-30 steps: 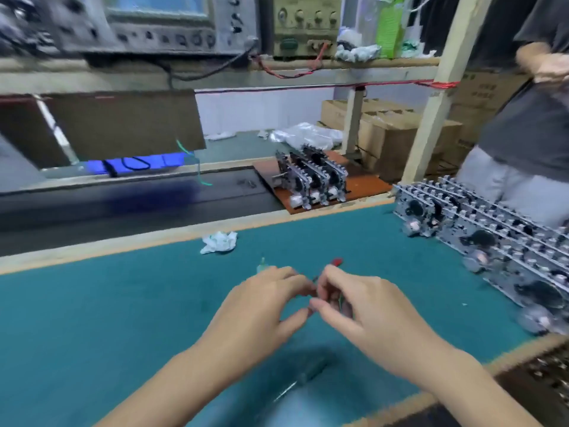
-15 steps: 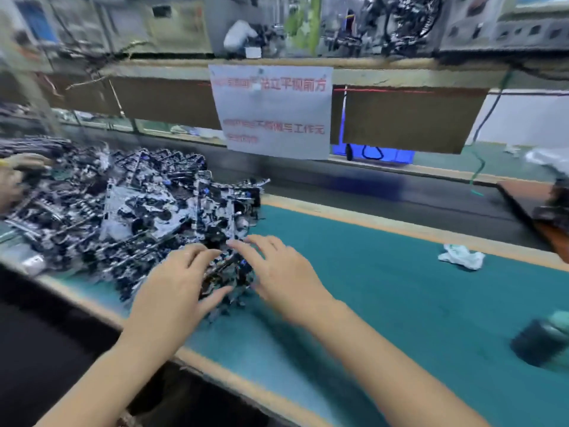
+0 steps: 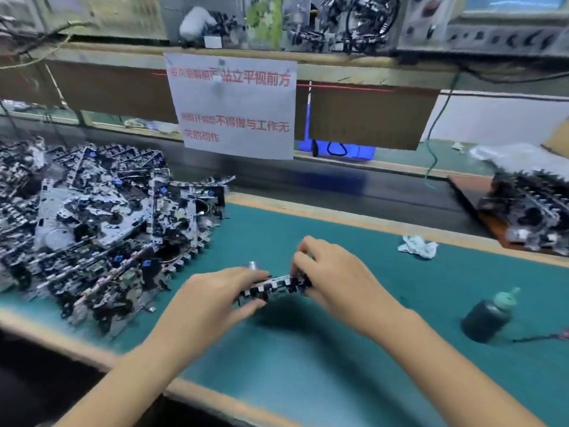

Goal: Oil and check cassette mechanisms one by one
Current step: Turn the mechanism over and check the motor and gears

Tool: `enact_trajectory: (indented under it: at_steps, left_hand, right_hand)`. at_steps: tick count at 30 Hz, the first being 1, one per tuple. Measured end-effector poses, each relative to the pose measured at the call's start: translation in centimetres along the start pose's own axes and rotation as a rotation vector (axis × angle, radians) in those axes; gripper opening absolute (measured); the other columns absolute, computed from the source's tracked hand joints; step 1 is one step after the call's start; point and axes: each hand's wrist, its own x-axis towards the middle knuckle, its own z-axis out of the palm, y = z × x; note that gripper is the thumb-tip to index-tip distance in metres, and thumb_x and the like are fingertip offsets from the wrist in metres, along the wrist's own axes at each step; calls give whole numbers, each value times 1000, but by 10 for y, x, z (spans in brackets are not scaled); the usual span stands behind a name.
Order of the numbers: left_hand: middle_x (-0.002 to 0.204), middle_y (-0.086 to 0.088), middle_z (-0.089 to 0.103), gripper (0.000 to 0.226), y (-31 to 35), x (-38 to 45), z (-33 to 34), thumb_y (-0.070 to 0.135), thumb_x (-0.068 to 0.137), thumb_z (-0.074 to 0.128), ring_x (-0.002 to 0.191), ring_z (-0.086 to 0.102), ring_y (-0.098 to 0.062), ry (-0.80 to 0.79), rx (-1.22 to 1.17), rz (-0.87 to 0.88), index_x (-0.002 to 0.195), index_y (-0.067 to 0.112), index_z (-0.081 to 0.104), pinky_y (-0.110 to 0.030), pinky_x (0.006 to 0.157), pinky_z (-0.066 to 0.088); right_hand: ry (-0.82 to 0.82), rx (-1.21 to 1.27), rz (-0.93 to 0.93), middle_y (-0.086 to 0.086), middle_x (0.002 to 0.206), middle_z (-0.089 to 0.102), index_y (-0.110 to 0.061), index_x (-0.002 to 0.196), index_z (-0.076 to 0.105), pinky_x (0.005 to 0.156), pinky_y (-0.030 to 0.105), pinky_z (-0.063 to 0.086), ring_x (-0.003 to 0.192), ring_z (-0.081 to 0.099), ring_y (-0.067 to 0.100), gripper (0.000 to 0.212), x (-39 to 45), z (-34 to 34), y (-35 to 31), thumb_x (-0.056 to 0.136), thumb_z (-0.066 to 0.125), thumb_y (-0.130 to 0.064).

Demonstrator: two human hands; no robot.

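The scene is evenly and fairly brightly lit from overhead, and no harsh highlights are seen on the green bench mat [image 3: 354, 380]. Soft, diffuse shadows are cast beneath the forearms and under both hands, and a darker patch is thrown on the mat just below the held mechanism [image 3: 274, 286]. Motion blur is spread over the whole frame: the heap of mechanisms [image 3: 92, 229] at the left is smeared, and the dark bottle [image 3: 489, 315] at the right is rendered soft. The red print on the hanging paper notice [image 3: 234, 106] is only partly legible. Wide-angle distortion is shown at the edges, where the bench border and the upper shelf are bowed. A saturated blue glow [image 3: 335, 149] is seen behind the notice.
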Motion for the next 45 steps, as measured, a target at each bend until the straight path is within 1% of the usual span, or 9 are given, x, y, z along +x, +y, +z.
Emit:
enact_trajectory:
  at_steps: [5,8,11,13,17,21,24,28,45]
  left_hand:
    - [92,7,74,38,62,30,58,20,58,91,66,70,-12,59,-47,335,93,17,76,-21,44,51]
    - [91,8,73,14,91,36,89,22,78,70,53,61,-13,114,-25,500,90,19,77,-21,39,45]
    - [90,7,72,16,105,32,109,23,86,57,49,56,-12,118,-41,566,96,21,69,-23,38,42]
    - [92,7,71,20,107,29,115,26,85,62,55,57,-12,110,-43,594,103,23,56,-23,41,43]
    - [116,5,51,72,98,22,118,57,59,81,94,52,-12,-5,-152,425,119,30,50,-22,75,46]
    - [143,31,13,116,88,30,118,77,46,73,136,18,3,-317,-396,97,141,53,10,-17,111,18]
    - [140,45,-1,124,89,39,126,69,48,79,134,6,19,-481,-554,23,137,54,-5,-4,108,8]
    - [139,30,33,103,91,41,133,49,58,87,128,32,14,-505,-666,-6,136,47,20,-13,108,27]
    - [143,37,22,107,93,35,132,64,55,80,134,25,9,-385,-567,90,143,44,20,-6,106,19]
  right_hand:
    - [118,-88,245,1,73,52,-12,69,55,45,28,42,59,51,22,36,-98,-8,35,44,77,4]
    - [201,-146,300,1,72,51,-13,67,53,49,30,42,58,50,22,28,-150,-2,44,52,71,2]
    - [232,-201,298,1,72,51,-13,67,54,52,28,38,59,49,21,13,-183,7,43,67,57,0]
    - [217,-208,281,-1,73,55,-14,72,57,54,28,41,61,51,20,16,-197,11,43,64,67,-4]
    - [213,-7,292,-7,90,58,-24,99,53,67,19,41,77,51,10,38,-217,10,47,75,72,-45]
    - [414,372,578,-19,91,53,-38,101,52,73,14,40,81,50,-1,28,-221,12,47,83,55,-59]
    - [533,513,761,-14,91,56,-44,98,53,68,18,42,76,53,8,18,-221,20,49,81,56,-47]
    - [578,516,840,-13,90,60,-44,94,56,66,11,41,76,56,6,18,-224,24,53,83,57,-30]
    - [537,508,894,-12,84,60,-39,85,58,61,20,42,72,56,10,17,-223,24,51,82,46,-51]
